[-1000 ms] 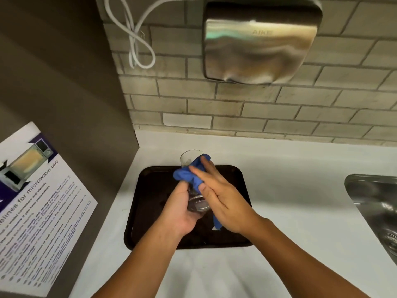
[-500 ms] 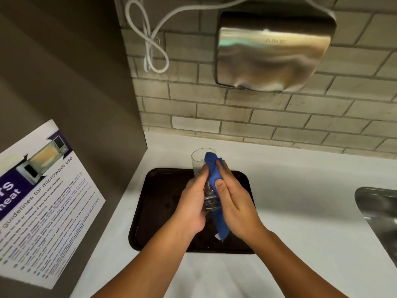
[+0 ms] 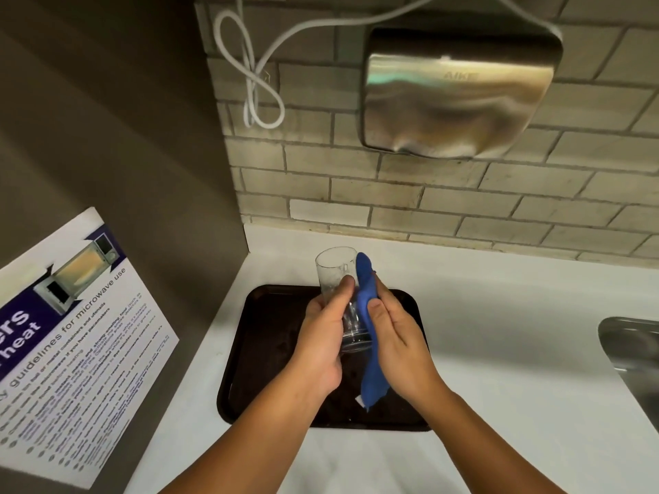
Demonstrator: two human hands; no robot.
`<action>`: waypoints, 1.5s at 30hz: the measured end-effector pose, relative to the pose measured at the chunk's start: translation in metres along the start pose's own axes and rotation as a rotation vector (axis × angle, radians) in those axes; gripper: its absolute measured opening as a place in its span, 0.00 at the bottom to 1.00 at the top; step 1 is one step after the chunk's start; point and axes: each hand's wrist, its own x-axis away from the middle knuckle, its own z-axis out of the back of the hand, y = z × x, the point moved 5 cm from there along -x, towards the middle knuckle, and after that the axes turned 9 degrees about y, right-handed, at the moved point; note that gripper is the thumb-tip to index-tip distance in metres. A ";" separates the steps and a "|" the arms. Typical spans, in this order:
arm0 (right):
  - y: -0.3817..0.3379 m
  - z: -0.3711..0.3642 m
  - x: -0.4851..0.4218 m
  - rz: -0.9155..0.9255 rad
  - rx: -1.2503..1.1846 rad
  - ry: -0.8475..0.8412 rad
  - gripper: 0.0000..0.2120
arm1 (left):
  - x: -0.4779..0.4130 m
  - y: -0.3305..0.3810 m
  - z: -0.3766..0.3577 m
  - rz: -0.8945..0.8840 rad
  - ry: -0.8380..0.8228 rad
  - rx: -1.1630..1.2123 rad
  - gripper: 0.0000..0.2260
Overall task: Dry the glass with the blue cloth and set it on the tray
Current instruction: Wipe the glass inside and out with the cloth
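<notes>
A clear drinking glass (image 3: 335, 276) is held upright above the dark brown tray (image 3: 264, 336). My left hand (image 3: 319, 340) grips the glass around its left side and lower half. A blue cloth (image 3: 367, 297) lies flat against the right side of the glass, pressed there by my right hand (image 3: 396, 336). The cloth's upper end reaches the rim, and its lower end with a white tag hangs down below my palm over the tray. The glass base shows between my two hands.
The tray lies on a white counter (image 3: 499, 351) in a corner. A metal sink (image 3: 634, 354) is at the right edge. A steel hand dryer (image 3: 460, 98) and a looped white cable (image 3: 256, 90) hang on the brick wall. A microwave notice (image 3: 71, 347) is on the left panel.
The glass has gone from tilted to upright and sits a little higher. The cloth, bunched over the rim a second ago, now runs straight down the right side under my right hand.
</notes>
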 end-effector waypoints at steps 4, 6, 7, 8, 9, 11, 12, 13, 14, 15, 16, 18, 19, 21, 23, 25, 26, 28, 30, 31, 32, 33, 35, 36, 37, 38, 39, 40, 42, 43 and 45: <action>-0.010 -0.007 0.008 0.145 0.129 0.000 0.24 | 0.000 0.000 0.001 -0.028 0.006 -0.001 0.32; -0.003 -0.004 0.006 0.097 0.061 0.013 0.22 | -0.002 -0.001 0.001 -0.023 0.021 0.008 0.28; 0.000 -0.002 0.003 0.040 -0.002 0.026 0.21 | -0.002 -0.002 0.001 -0.016 0.034 0.009 0.27; 0.003 -0.002 0.001 -0.014 -0.057 0.035 0.21 | -0.003 -0.003 0.002 -0.006 0.047 -0.002 0.26; 0.004 -0.002 0.002 -0.051 -0.089 0.046 0.20 | -0.004 -0.003 0.003 0.008 0.051 -0.017 0.26; -0.001 -0.005 0.010 0.017 -0.006 0.058 0.20 | -0.005 -0.006 0.004 0.021 0.027 -0.046 0.24; -0.003 -0.007 0.015 0.074 0.055 0.042 0.21 | -0.005 -0.007 0.005 0.017 0.016 -0.058 0.24; -0.002 -0.008 0.016 0.105 0.073 0.038 0.22 | -0.005 -0.009 0.006 0.014 0.009 -0.068 0.23; -0.001 -0.008 0.014 0.092 0.060 0.028 0.22 | -0.006 -0.011 0.007 0.016 0.004 -0.072 0.24; 0.003 -0.008 0.009 0.029 0.017 0.035 0.21 | -0.006 -0.013 0.007 0.026 0.003 -0.071 0.25; 0.006 -0.007 0.003 -0.046 -0.040 0.050 0.20 | -0.007 -0.014 0.007 0.039 0.006 -0.071 0.26; 0.007 -0.005 -0.008 -0.136 -0.101 0.066 0.19 | -0.009 -0.014 0.008 0.038 0.005 -0.094 0.28; 0.003 -0.004 -0.009 -0.110 -0.071 0.050 0.20 | -0.010 -0.013 0.008 0.020 0.004 -0.112 0.27; -0.011 -0.004 -0.006 0.020 0.048 -0.004 0.21 | -0.011 -0.010 0.011 -0.053 0.023 -0.162 0.24; -0.012 -0.002 -0.009 0.110 0.133 -0.037 0.22 | -0.011 -0.006 0.013 -0.122 0.036 -0.207 0.21; -0.011 0.003 -0.018 0.047 0.105 -0.049 0.22 | -0.010 -0.003 0.015 -0.166 0.050 -0.251 0.18; -0.010 0.005 -0.022 0.032 0.098 -0.043 0.22 | -0.010 -0.002 0.017 -0.193 0.059 -0.284 0.18; -0.015 0.007 -0.024 0.086 0.168 -0.040 0.22 | -0.009 -0.001 0.019 -0.265 0.059 -0.359 0.18; -0.024 0.004 -0.019 0.257 0.335 -0.094 0.23 | -0.009 0.002 0.021 -0.343 0.055 -0.413 0.13; -0.027 0.004 -0.018 0.353 0.415 -0.130 0.23 | -0.010 0.004 0.022 -0.365 0.054 -0.420 0.11; -0.031 0.007 -0.021 0.395 0.464 -0.149 0.24 | -0.010 0.005 0.022 -0.377 0.056 -0.422 0.11; -0.035 0.010 -0.025 0.399 0.483 -0.133 0.24 | -0.011 0.006 0.022 -0.380 0.058 -0.424 0.12; -0.043 0.013 -0.029 0.434 0.535 -0.109 0.25 | -0.011 0.007 0.020 -0.372 0.047 -0.434 0.12; -0.047 0.012 -0.027 0.480 0.594 -0.108 0.26 | -0.011 0.006 0.018 -0.371 0.031 -0.430 0.11; -0.049 0.009 -0.025 0.536 0.665 -0.121 0.27 | -0.011 0.005 0.017 -0.371 0.011 -0.417 0.11; -0.050 0.007 -0.022 0.586 0.721 -0.139 0.28 | -0.011 0.004 0.016 -0.370 -0.005 -0.402 0.11; -0.051 0.008 -0.022 0.605 0.742 -0.144 0.28 | -0.011 0.005 0.016 -0.370 -0.015 -0.395 0.12; -0.051 0.012 -0.024 0.583 0.734 -0.123 0.29 | -0.011 0.005 0.015 -0.372 -0.020 -0.396 0.12; -0.053 0.018 -0.026 0.555 0.712 -0.071 0.30 | -0.011 0.006 0.014 -0.368 -0.021 -0.388 0.12; -0.053 0.017 -0.025 0.571 0.722 -0.077 0.30 | -0.012 0.006 0.013 -0.368 -0.024 -0.381 0.11; -0.050 0.012 -0.020 0.647 0.763 -0.109 0.28 | -0.014 0.006 0.013 -0.380 -0.035 -0.397 0.12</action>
